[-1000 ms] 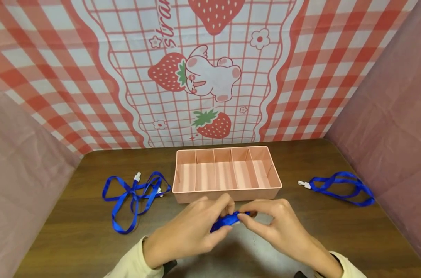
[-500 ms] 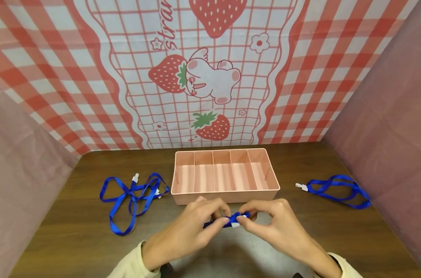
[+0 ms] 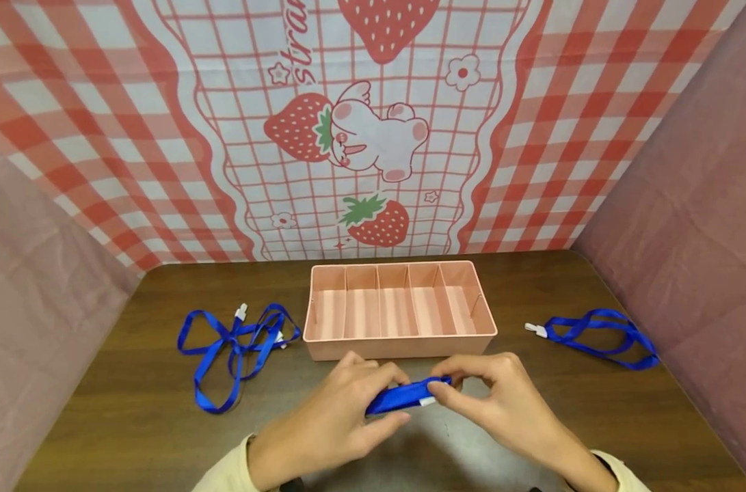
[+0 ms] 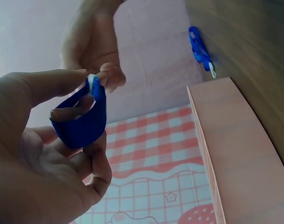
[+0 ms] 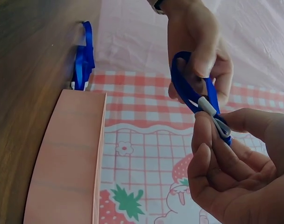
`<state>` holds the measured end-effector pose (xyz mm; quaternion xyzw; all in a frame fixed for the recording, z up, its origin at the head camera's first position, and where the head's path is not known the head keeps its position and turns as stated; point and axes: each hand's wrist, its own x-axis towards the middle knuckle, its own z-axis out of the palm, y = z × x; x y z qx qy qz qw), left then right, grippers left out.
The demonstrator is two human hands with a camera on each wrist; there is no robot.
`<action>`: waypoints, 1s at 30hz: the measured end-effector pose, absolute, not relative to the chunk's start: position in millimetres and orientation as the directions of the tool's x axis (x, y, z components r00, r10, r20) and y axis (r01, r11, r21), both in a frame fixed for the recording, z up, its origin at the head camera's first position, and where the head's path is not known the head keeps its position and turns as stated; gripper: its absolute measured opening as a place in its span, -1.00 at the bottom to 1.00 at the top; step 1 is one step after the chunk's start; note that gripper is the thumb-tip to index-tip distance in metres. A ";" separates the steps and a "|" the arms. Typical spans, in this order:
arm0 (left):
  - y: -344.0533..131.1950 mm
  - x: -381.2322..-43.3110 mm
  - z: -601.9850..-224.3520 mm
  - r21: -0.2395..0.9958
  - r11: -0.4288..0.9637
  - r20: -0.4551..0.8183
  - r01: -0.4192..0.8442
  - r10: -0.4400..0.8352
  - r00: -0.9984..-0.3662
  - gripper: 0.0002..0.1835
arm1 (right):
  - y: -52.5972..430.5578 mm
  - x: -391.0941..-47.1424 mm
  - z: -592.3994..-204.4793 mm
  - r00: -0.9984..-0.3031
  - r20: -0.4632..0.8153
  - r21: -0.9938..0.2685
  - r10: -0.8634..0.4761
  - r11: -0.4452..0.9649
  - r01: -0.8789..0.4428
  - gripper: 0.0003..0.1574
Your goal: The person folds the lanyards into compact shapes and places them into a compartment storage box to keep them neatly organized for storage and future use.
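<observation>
Between my two hands a blue lanyard (image 3: 400,396) is folded into a small flat loop in front of the tray. My left hand (image 3: 332,417) holds its left part, with a finger inside the loop (image 4: 83,129) in the left wrist view; the thumb stands apart from the band in the head view. At the other end, my right hand (image 3: 502,403) pinches the band between thumb and fingers. A white clip (image 5: 207,106) lies at those right fingertips in the right wrist view. Part of the band is hidden behind the fingers.
A pink tray (image 3: 400,347) with several compartments stands just beyond the hands. Tangled blue lanyards (image 3: 212,352) with white clips lie to its left on the brown table (image 3: 132,424). Another blue lanyard (image 3: 594,345) lies at right. A strawberry-print cloth (image 3: 453,150) hangs behind.
The left thumb closed onto the band half a second ago and has since lifted off, showing more of the folded lanyard. The right hand keeps its pinch. Tray and other lanyards lie as before.
</observation>
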<state>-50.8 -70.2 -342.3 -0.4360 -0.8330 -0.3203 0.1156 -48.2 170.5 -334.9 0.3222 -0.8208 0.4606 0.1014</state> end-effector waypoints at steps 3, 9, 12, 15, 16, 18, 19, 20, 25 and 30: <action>-66.4 -48.2 -343.1 0.372 0.481 0.477 0.794 0.635 -0.608 -0.52 | 171.7 -46.5 -333.8 -0.795 0.430 -0.720 -0.428 0.368 -0.588 -0.70; -56.9 -47.2 -344.5 0.225 0.523 0.530 0.822 0.643 -0.553 -0.62 | 170.4 -43.1 -332.8 -0.809 0.394 -0.758 -0.436 0.343 -0.554 -0.71; -55.0 -48.8 -346.1 0.182 0.502 0.582 0.846 0.638 -0.504 -0.82 | 170.6 -42.6 -333.9 -0.794 0.404 -0.760 -0.454 0.317 -0.568 -0.73; -56.3 -50.9 -348.2 0.181 0.483 0.615 0.856 0.624 -0.482 -0.87 | 171.6 -42.6 -334.9 -0.774 0.423 -0.751 -0.472 0.295 -0.591 -0.74; -57.3 -51.4 -348.7 0.192 0.478 0.617 0.857 0.620 -0.484 -0.88 | 172.3 -42.6 -335.3 -0.766 0.431 -0.745 -0.478 0.291 -0.601 -0.74; -60.0 -52.5 -349.5 0.220 0.461 0.617 0.860 0.617 -0.488 -0.90 | 173.8 -42.1 -334.8 -0.770 0.422 -0.742 -0.479 0.305 -0.597 -0.74; -61.5 -52.5 -349.5 0.250 0.452 0.604 0.856 0.618 -0.503 -0.90 | 174.8 -41.8 -334.5 -0.774 0.416 -0.742 -0.478 0.313 -0.593 -0.74; -63.2 -52.4 -349.1 0.288 0.444 0.586 0.848 0.619 -0.523 -0.88 | 175.8 -41.5 -334.3 -0.779 0.410 -0.742 -0.474 0.323 -0.588 -0.73; -71.0 -50.8 -346.1 0.477 0.390 0.511 0.787 0.606 -0.610 -0.76 | 181.3 -40.1 -331.2 -0.801 0.385 -0.767 -0.459 0.324 -0.554 -0.71; -79.6 -53.1 -345.3 0.543 0.275 0.542 0.794 0.607 -0.581 -0.84 | 186.5 -39.2 -328.5 -0.799 0.384 -0.790 -0.462 0.284 -0.543 -0.71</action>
